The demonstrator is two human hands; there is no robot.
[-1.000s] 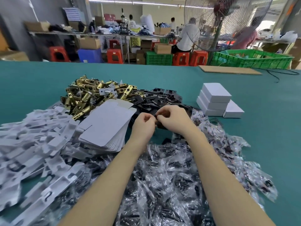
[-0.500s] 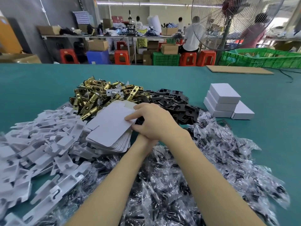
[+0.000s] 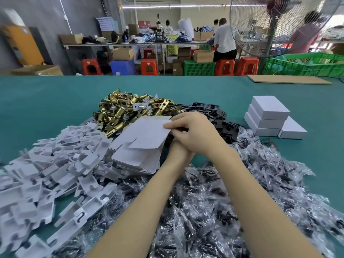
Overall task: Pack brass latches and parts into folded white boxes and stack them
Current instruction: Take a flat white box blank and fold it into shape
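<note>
While the right hand [image 3: 193,135] pinches the top flat box blank [image 3: 147,135] off its stack, the left hand [image 3: 178,151] lies hidden beneath, its fingers' state impossible to tell.

- Brass latches [image 3: 130,110]: loose heap of gold-coloured latch bodies, jumbled at all angles, on the green table behind the flat blanks.
- Flat box blanks [image 3: 137,155]: stack of unfolded white card; top sheet [image 3: 149,135] lifted and tilted at its right edge.
- Folded white boxes [image 3: 268,116]: three closed, stacked; a fourth [image 3: 292,130] just beside them at right.
- Black plates [image 3: 214,112]: flat, piled right of the latches.
- Bagged parts [image 3: 214,211]: clear packets heaped nearest the viewer.
</note>
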